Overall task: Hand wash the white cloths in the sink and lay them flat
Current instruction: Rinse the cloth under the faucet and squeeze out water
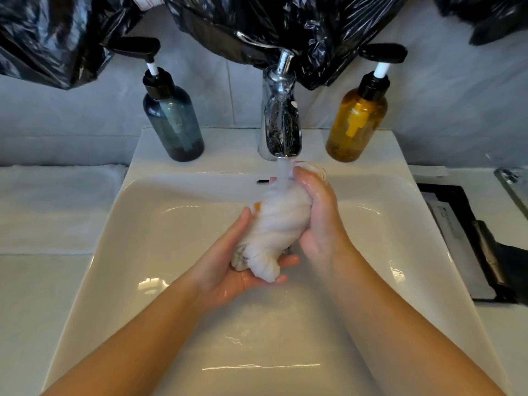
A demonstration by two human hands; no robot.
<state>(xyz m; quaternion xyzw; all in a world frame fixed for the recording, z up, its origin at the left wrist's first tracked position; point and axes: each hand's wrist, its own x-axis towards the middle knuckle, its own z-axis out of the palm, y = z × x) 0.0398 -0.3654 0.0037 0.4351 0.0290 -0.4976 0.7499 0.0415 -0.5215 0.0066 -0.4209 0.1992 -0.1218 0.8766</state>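
A wet white cloth (274, 230), twisted into a thick roll with a small orange tag near its top left, hangs over the white sink (160, 212). My left hand (237, 264) cups the roll's lower end from below, fingers curled round it. My right hand (317, 212) grips the upper end from the right, and a bit of cloth sticks out above its fingers. Water runs from the chrome faucet (281, 121) onto the top of the cloth.
A dark blue pump bottle (174, 121) stands left of the faucet and an amber pump bottle (357, 121) stands right of it. A white towel (54, 207) lies flat on the left counter. Black plastic bags (285, 27) hang above. A dark tray (468, 241) sits at right.
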